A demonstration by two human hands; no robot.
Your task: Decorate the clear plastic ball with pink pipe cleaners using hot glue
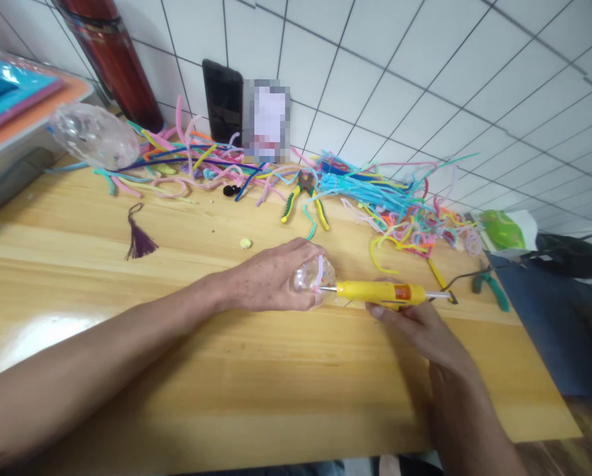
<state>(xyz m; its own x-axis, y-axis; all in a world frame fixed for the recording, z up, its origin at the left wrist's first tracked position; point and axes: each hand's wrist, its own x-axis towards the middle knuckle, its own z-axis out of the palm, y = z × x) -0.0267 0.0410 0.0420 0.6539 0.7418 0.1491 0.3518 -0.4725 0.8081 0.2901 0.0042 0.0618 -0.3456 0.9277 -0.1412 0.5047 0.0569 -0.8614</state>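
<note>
My left hand [271,277] is curled round a small clear plastic ball [316,274] with coloured bits inside, holding it just above the wooden table [226,370]. My right hand [409,327] grips a yellow glue gun [380,292] lying level. Its metal tip touches the ball's right side. A glue stick juts out of the gun's rear end and a cord trails off to the right.
Heaps of coloured pipe cleaners [375,198] line the back of the table by the tiled wall. Among them lie yellow-handled pliers [303,201]. A purple tassel [138,239], a larger clear ball [95,135], a black phone [222,100], a red cylinder [115,59] and green-handled pliers [491,287] are around.
</note>
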